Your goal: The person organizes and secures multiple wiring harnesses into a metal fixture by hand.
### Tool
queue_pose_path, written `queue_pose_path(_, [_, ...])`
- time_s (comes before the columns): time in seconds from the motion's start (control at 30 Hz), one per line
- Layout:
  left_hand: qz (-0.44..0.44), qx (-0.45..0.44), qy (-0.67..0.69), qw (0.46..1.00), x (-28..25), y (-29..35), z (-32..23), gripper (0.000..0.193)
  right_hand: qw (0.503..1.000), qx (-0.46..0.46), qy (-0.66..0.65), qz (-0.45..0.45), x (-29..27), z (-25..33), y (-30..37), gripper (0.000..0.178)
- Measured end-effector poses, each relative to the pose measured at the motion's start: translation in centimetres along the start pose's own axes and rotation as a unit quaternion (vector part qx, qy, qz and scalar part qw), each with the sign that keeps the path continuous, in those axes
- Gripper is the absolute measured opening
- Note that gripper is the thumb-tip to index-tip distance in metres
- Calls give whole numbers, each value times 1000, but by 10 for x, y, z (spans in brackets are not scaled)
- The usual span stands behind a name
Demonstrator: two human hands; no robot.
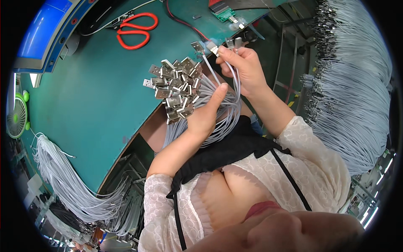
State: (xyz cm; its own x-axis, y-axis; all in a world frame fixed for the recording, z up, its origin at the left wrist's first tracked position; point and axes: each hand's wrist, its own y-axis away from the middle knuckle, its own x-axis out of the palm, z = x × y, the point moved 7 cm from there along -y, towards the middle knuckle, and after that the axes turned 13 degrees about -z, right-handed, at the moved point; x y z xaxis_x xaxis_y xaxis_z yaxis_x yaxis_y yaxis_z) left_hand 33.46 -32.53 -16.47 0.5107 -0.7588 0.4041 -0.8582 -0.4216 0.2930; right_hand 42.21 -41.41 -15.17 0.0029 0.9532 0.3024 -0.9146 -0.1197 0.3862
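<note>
Two hands full here: left hand clamped on a bundle of grey USB cables by the green table edge, right hand pinching a plug, maybe more behind its fingers, hard to tell. Looks like separating singles; next move probably wants a precise pinch and steady bundle.

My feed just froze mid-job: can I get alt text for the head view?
The left hand grips a thick bunch of grey cables tipped with metal USB plugs, while the right hand holds a few cable ends beside it. Red-handled scissors lie on the green table; pale cables gather at lower left, a large grey cable stack at right.
</note>
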Motion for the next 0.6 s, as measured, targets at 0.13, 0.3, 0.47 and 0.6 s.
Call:
queue_pose_path(0.13, [7, -52, -17, 998, 0, 6, -1, 35, 998, 29, 33, 41, 17, 2, 5, 20])
queue_pose_path(0.3, [0, -65, 7, 998, 2, 10, 2, 26, 997, 60, 28, 45, 12, -8, 13, 20])
queue_pose_path(0.47, [63, -50, -76, 994, 3, 5, 3, 19, 997, 45, 60, 32, -2, -4, 9, 20])
queue_pose_path(0.6, [-8, -20, -27, 999, -3, 3, 1, 15, 996, 91, -1, 24, -1, -5, 3, 20])
